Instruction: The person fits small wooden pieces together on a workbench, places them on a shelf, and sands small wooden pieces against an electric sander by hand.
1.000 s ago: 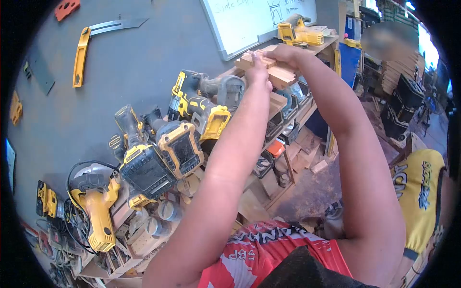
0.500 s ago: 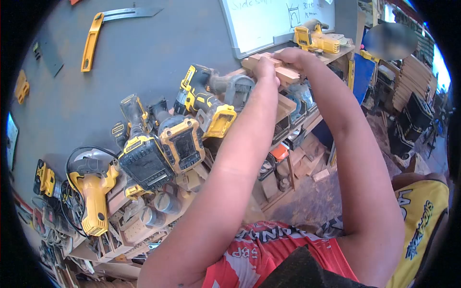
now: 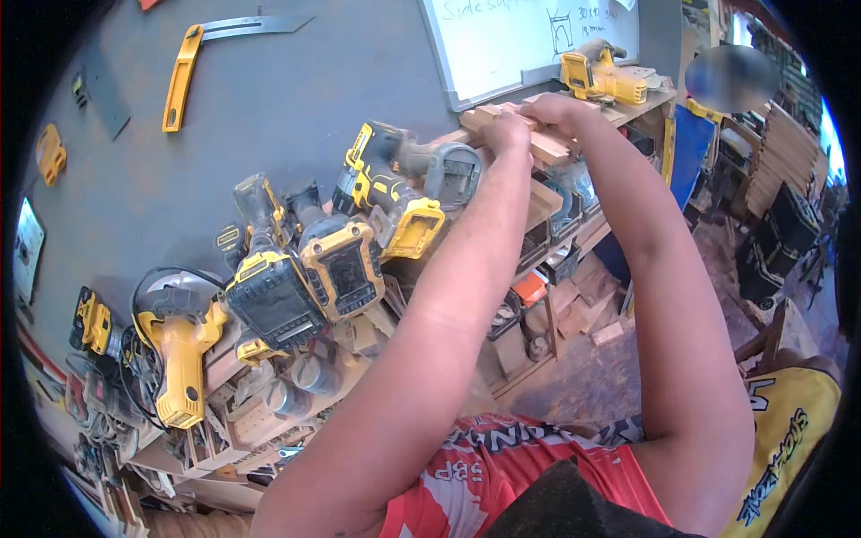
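Both arms reach forward to short wooden pieces lying at the far end of the tool shelf, just below the whiteboard. My left hand is closed around part of this wood, its fingers mostly hidden behind the knuckles. Close beside it, my right hand bends over the same pieces from the right, fingers curled down on them. One light block end sticks out between and below the hands; another piece shows left of my left hand. Nearest to my left forearm stands a yellow and black cordless drill.
A yellow power tool sits right of the hands. Along the shelf stand several cordless tools and a corded yellow tool. A sliding bevel hangs on the grey wall. A person in a yellow shirt is at right.
The view has shifted slightly, so the scene sits a little further right. My left hand has turned a little over the wood; both hands stay at the same pieces.
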A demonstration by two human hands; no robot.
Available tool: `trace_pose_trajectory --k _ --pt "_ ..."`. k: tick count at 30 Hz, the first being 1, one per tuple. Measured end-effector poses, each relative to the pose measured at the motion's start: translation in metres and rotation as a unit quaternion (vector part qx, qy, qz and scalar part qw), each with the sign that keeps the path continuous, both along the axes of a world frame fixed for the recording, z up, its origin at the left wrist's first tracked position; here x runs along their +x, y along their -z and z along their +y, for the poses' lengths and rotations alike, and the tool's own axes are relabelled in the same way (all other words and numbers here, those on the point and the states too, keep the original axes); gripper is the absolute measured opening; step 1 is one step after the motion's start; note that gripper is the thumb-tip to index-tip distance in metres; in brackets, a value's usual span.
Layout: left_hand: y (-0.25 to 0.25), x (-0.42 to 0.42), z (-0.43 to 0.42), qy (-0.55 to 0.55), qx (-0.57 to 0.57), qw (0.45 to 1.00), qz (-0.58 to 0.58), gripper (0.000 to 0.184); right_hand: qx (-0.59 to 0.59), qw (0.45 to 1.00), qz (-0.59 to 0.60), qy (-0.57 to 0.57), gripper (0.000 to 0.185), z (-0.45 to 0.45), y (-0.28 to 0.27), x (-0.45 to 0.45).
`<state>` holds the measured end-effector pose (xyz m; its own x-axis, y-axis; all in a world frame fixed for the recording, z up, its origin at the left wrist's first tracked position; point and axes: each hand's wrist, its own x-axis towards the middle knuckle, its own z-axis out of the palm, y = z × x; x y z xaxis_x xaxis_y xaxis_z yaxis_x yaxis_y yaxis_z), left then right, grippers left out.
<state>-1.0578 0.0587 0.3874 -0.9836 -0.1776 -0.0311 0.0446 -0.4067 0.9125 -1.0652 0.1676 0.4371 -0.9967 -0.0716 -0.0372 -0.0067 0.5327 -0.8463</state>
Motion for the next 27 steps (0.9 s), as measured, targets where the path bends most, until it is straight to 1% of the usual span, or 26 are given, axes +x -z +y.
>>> trace_pose_trajectory --k 1,3,4,6,7,9,10,12,13,14,15,16,17,18,20,21,24,26,27 --pt "0.000 0.000 0.001 -0.001 -0.005 1.000 0.000 0.050 -0.005 1.000 0.000 -0.001 0.041 0.001 0.001 -0.002" --pt "0.001 0.003 0.005 -0.049 -0.034 0.998 0.014 0.041 -0.018 1.000 0.007 -0.011 0.041 0.003 0.004 -0.004" --pt "0.010 -0.012 0.010 -0.049 -0.038 0.998 0.015 0.041 -0.021 1.000 0.008 -0.011 0.041 0.004 0.004 -0.006" --pt "0.026 -0.045 0.014 -0.109 -0.087 0.989 0.049 0.042 -0.043 0.999 -0.010 -0.011 0.040 0.006 0.007 -0.007" --pt "0.030 -0.050 0.013 -0.108 -0.090 0.989 0.049 0.042 -0.046 0.999 -0.011 -0.010 0.040 0.005 0.005 -0.002" --pt "0.035 -0.058 0.009 -0.091 -0.184 0.972 0.115 0.041 -0.052 0.998 0.005 -0.035 0.037 0.004 0.003 0.004" --pt "0.033 -0.062 0.011 -0.093 -0.184 0.972 0.111 0.041 -0.051 0.998 0.001 -0.038 0.037 0.008 0.005 -0.003" --pt "0.033 -0.064 0.009 -0.090 -0.283 0.949 0.104 0.038 -0.029 0.999 0.022 -0.023 0.035 0.010 0.015 -0.019" --pt "0.031 -0.057 0.005 -0.077 -0.380 0.917 0.096 0.044 -0.061 0.998 -0.002 -0.026 0.036 0.000 0.001 0.014" --pt "0.040 -0.078 0.011 -0.115 -0.350 0.926 0.087 0.047 -0.019 0.999 0.023 -0.035 0.038 0.004 0.004 0.006" --pt "0.037 -0.066 0.008 -0.108 -0.312 0.941 0.077 0.049 -0.049 0.998 0.013 -0.036 0.041 0.004 0.008 0.002" --pt "0.024 -0.045 0.009 -0.099 -0.274 0.954 0.071 0.050 -0.081 0.996 0.005 -0.035 0.045 0.003 0.011 -0.001" --pt "0.012 -0.025 -0.001 -0.052 -0.281 0.957 0.047 0.056 -0.057 0.998 0.011 -0.031 0.047 0.002 0.008 0.003" --pt "0.012 -0.021 0.000 -0.053 -0.281 0.957 0.047 0.056 -0.058 0.998 0.011 -0.032 0.047 0.003 0.009 0.004" --pt "0.006 -0.015 -0.002 -0.100 -0.317 0.942 0.041 0.059 -0.071 0.997 0.003 -0.037 0.047 0.003 0.008 0.004" --pt "0.004 -0.020 -0.002 -0.103 -0.318 0.941 0.042 0.059 -0.072 0.997 0.005 -0.040 0.047 0.001 0.003 0.006" --pt "0.011 -0.024 0.000 -0.122 -0.296 0.945 0.060 0.063 -0.054 0.998 0.010 -0.042 0.047 0.003 0.003 0.007" --pt "0.019 -0.021 -0.003 -0.103 -0.269 0.949 0.128 0.063 -0.058 0.998 -0.007 -0.015 0.051 0.011 0.016 -0.018" --pt "0.017 -0.017 -0.001 -0.100 -0.269 0.949 0.129 0.063 -0.072 0.997 -0.014 -0.029 0.055 0.016 0.019 -0.024"
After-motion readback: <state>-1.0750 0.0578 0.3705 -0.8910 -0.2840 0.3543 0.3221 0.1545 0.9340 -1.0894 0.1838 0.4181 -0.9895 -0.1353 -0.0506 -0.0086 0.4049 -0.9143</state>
